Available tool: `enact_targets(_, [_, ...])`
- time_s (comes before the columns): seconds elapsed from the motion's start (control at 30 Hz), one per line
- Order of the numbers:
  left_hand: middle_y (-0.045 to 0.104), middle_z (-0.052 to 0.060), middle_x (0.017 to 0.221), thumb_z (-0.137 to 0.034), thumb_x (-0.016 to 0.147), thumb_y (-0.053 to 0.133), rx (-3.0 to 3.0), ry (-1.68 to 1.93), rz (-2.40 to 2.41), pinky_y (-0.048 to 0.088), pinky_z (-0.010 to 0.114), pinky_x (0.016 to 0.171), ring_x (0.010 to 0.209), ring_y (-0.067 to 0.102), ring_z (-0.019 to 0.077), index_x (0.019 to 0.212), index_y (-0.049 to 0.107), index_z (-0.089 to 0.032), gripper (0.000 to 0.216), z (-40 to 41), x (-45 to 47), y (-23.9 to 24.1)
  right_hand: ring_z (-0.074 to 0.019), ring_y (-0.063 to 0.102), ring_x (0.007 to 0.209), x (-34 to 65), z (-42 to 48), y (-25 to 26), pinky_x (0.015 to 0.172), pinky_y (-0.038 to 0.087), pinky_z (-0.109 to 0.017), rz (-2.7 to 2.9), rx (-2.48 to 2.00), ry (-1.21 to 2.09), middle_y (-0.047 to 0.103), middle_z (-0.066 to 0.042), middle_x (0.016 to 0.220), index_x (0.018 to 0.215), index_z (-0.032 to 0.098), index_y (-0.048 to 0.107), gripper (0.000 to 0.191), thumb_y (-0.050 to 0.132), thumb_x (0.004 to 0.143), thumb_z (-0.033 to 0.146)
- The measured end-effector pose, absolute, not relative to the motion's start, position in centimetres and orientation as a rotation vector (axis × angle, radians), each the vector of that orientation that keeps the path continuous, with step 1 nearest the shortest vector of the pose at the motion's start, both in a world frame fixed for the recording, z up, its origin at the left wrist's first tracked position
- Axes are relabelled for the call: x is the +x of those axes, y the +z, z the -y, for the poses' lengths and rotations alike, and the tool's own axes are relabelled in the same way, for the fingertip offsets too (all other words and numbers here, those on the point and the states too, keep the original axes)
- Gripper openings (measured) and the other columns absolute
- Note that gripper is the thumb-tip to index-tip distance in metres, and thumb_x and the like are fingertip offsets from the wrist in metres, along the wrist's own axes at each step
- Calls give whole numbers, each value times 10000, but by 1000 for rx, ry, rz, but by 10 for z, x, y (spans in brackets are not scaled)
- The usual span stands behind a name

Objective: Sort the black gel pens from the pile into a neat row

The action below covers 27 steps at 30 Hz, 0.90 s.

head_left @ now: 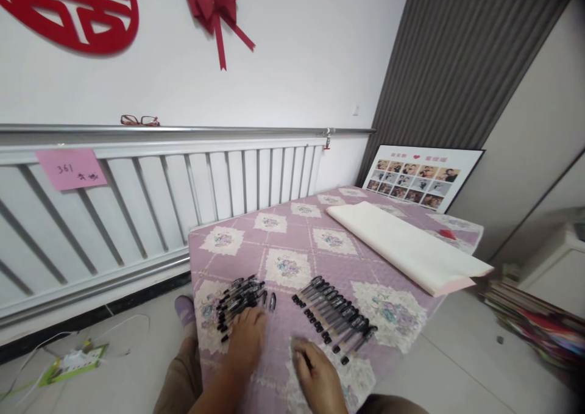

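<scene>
A loose heap of black-capped pens (pixel 240 295) lies at the left on the flowered tablecloth (pixel 299 316). My left hand (pixel 247 338) reaches onto the near side of this heap, its fingertips bent down among the pens and blurred. One black piece, perhaps a pen cap (pixel 273 302), lies just right of the heap. My right hand (pixel 317 374) is curled closed above the cloth, thumb and forefinger together; a blurred greyish bit shows at the fingertips, too unclear to name. Up and right of it, several clear-barrelled pens (pixel 338 307) lie side by side in a slanting row.
A folded cream sheet (pixel 402 243) lies along the table's right side, near a small red item (pixel 446 234). A photo board (pixel 415 176) leans at the far end. The white radiator (pixel 228 179) borders the table; glasses (pixel 139 120) rest on the pipe above.
</scene>
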<state>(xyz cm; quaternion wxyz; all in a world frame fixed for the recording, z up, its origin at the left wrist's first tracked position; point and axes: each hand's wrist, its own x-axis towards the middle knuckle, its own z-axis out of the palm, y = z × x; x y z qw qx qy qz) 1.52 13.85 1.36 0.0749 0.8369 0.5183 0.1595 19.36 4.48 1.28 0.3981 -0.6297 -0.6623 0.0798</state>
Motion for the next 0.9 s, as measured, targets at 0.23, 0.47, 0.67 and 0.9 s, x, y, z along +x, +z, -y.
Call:
enact_targets(0.23, [590, 57, 1115, -185, 875, 445, 2393, 523, -1777, 288, 390, 917, 1091, 461, 258, 1117, 608, -270, 303, -139, -6, 11, -182, 652, 784, 193, -44, 13, 727, 515, -286, 1672, -1601, 211, 688, -33, 813, 824, 231, 641, 180, 463, 847, 248])
enact_targets(0.47, [601, 56, 986, -221, 865, 480, 2330, 455, -1839, 315, 373, 886, 1020, 498, 252, 1000, 640, -254, 212, -131, -9, 6, -183, 658, 806, 193, -45, 12, 743, 518, -284, 1692, -1610, 198, 697, -38, 831, 836, 229, 654, 189, 469, 850, 266])
enact_targets(0.67, [604, 56, 964, -216, 872, 418, 2204, 750, -1780, 375, 344, 869, 961, 537, 221, 980, 618, -218, 227, -135, -17, 1, -201, 655, 874, 189, -50, 15, 786, 503, -304, 1679, -1703, 234, 709, -48, 920, 890, 231, 672, 207, 481, 837, 290])
enact_targets(0.9, [601, 59, 951, -203, 872, 368, 2026, 1091, -1566, 427, 305, 828, 914, 563, 188, 977, 560, -189, 219, -136, -23, -1, -176, 631, 941, 156, -91, 26, 853, 451, -255, 1793, -1701, 407, 698, -56, 971, 938, 205, 665, 276, 400, 871, 241])
